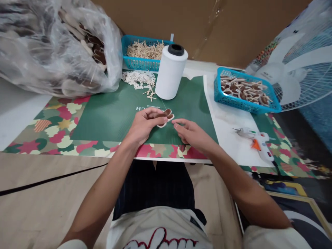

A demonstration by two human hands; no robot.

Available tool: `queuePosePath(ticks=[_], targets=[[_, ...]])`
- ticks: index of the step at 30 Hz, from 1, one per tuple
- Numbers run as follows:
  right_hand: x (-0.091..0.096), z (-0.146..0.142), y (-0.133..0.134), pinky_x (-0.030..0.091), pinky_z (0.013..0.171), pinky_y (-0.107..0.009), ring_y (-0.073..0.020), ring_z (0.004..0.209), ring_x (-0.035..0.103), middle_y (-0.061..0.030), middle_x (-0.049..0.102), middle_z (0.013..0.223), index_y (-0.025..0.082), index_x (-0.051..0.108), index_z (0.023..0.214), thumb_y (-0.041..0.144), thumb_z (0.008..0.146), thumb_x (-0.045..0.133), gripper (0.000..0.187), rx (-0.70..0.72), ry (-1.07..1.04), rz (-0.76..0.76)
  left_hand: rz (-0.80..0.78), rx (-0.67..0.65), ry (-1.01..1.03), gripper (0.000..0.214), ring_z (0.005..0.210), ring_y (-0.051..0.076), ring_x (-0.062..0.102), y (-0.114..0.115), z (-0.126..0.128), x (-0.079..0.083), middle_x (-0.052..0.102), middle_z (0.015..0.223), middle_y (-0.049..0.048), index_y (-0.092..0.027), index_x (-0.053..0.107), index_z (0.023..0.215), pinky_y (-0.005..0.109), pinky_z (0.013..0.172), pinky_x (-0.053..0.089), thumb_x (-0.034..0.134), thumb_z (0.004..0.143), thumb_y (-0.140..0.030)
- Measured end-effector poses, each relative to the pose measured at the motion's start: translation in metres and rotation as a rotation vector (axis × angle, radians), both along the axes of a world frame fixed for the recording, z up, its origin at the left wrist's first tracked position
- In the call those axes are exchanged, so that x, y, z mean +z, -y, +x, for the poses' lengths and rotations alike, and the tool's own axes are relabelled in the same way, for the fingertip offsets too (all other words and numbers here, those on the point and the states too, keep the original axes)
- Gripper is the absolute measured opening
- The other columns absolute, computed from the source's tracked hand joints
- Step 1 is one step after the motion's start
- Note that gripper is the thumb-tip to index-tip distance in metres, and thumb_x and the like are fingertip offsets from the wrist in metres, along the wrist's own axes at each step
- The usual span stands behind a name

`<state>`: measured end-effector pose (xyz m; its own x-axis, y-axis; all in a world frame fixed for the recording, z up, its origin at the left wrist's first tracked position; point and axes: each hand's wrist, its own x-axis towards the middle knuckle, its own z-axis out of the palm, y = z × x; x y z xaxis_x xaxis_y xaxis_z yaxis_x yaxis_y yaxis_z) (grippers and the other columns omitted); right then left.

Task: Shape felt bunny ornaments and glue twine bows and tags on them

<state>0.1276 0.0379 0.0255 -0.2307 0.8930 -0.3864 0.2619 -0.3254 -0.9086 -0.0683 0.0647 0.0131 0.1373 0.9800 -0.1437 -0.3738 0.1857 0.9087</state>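
Observation:
My left hand [145, 124] grips a small brown fabric piece with a white edge and rounded lobes [166, 114], thumb on top, above the green sheet [109, 121]. Just to the right, my right hand [190, 133] is apart from the piece, its thumb and index finger close together and the other fingers curled. Anything between those fingertips is too small to make out. Behind my hands stands a white cone of thread [171, 74], tilted in view. Small cream bows [149, 94] and a heap of little white tags [140, 79] lie to its left.
A clear plastic bag [109, 69] of brown and cream pieces fills the back left. Blue baskets hold cream bows [126, 62] and brown-and-white pieces [240, 103]. At right lie a glue gun [263, 145] and, farther back, a fan [280, 72]. Cardboard [197, 31] stands behind.

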Motion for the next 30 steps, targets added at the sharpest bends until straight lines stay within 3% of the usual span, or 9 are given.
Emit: queuePosePath(ticks=[2,5,10,14,17,20,23,26,30], targets=[[0.008,-0.002,-0.002,0.025,0.042,-0.024,-0.0085,0.043,0.029,0.0104,0.033,0.056,0.020,0.066,0.098,0.040,0.098,0.057,0.022,0.086,0.090,0.056,0.035,-0.018,-0.052,0.031,0.083,0.021,0.077,-0.005,0.003,-0.001,0.077,0.077,0.0023,-0.018,0.073,0.079,0.029,0.073,0.053,0.095,0.057,-0.020],[0.019,-0.008,0.010,0.031,0.048,-0.026,-0.0102,0.047,0.037,0.0076,0.042,0.056,0.022,0.063,0.083,0.032,0.098,0.052,0.022,0.221,0.269,0.243,0.053,-0.015,-0.140,0.030,0.077,0.019,0.075,-0.010,0.004,-0.003,0.075,0.074,0.0012,-0.018,0.074,0.080,0.029,0.072,0.053,0.094,0.058,-0.021],[0.036,-0.012,0.021,0.033,0.058,-0.031,-0.0136,0.059,0.042,0.0027,0.048,0.064,0.023,0.044,0.069,0.020,0.100,0.045,0.031,0.476,0.512,0.631,0.017,-0.057,-0.202,0.028,0.084,0.021,0.076,-0.011,0.003,-0.002,0.078,0.082,0.0047,-0.017,0.072,0.079,0.032,0.080,0.055,0.092,0.059,-0.021],[0.045,-0.002,-0.016,0.040,0.070,-0.035,-0.0201,0.075,0.052,-0.0049,0.058,0.080,0.023,0.051,0.079,0.017,0.101,0.044,0.024,0.641,0.664,1.006,0.052,-0.176,-0.301,0.021,0.070,0.015,0.069,-0.016,-0.001,0.004,0.074,0.072,0.0020,-0.017,0.074,0.079,0.029,0.072,0.052,0.087,0.062,-0.018],[0.046,0.003,-0.058,0.038,0.069,-0.035,-0.0214,0.078,0.053,-0.0063,0.060,0.084,0.023,0.055,0.082,0.013,0.098,0.050,0.020,0.714,0.705,1.162,0.044,-0.267,-0.274,0.020,0.064,0.014,0.065,-0.019,-0.005,0.007,0.070,0.065,0.0004,-0.017,0.075,0.075,0.029,0.069,0.051,0.088,0.061,-0.017],[0.038,0.002,-0.093,0.035,0.067,-0.033,-0.0188,0.074,0.050,-0.0045,0.059,0.081,0.024,0.053,0.078,0.014,0.097,0.052,0.022,0.743,0.663,1.163,0.028,-0.287,-0.216,0.022,0.065,0.014,0.066,-0.020,-0.009,0.009,0.074,0.070,0.0024,-0.017,0.076,0.076,0.029,0.069,0.051,0.091,0.060,-0.018],[0.023,0.000,-0.109,0.034,0.067,-0.031,-0.0152,0.069,0.046,-0.0012,0.055,0.074,0.023,0.052,0.075,0.019,0.100,0.050,0.025,0.703,0.528,1.084,0.008,-0.266,-0.167,0.024,0.065,0.013,0.065,-0.020,-0.012,0.008,0.074,0.071,0.0021,-0.017,0.077,0.077,0.028,0.068,0.051,0.093,0.060,-0.018],[0.005,0.000,-0.102,0.035,0.066,-0.029,-0.0137,0.066,0.047,0.0006,0.056,0.072,0.022,0.054,0.076,0.018,0.096,0.050,0.021,0.638,0.420,1.012,0.000,-0.222,-0.115,0.027,0.065,0.012,0.065,-0.021,-0.012,0.006,0.074,0.071,0.0010,-0.017,0.078,0.080,0.026,0.067,0.052,0.095,0.059,-0.020],[-0.012,0.001,-0.063,0.040,0.069,-0.029,-0.0151,0.069,0.054,-0.0002,0.060,0.075,0.022,0.055,0.078,0.020,0.100,0.049,0.023,0.548,0.392,0.925,0.032,-0.024,-0.076,0.031,0.071,0.015,0.070,-0.024,-0.006,0.004,0.077,0.077,0.0019,-0.017,0.076,0.080,0.027,0.071,0.054,0.096,0.057,-0.022]])
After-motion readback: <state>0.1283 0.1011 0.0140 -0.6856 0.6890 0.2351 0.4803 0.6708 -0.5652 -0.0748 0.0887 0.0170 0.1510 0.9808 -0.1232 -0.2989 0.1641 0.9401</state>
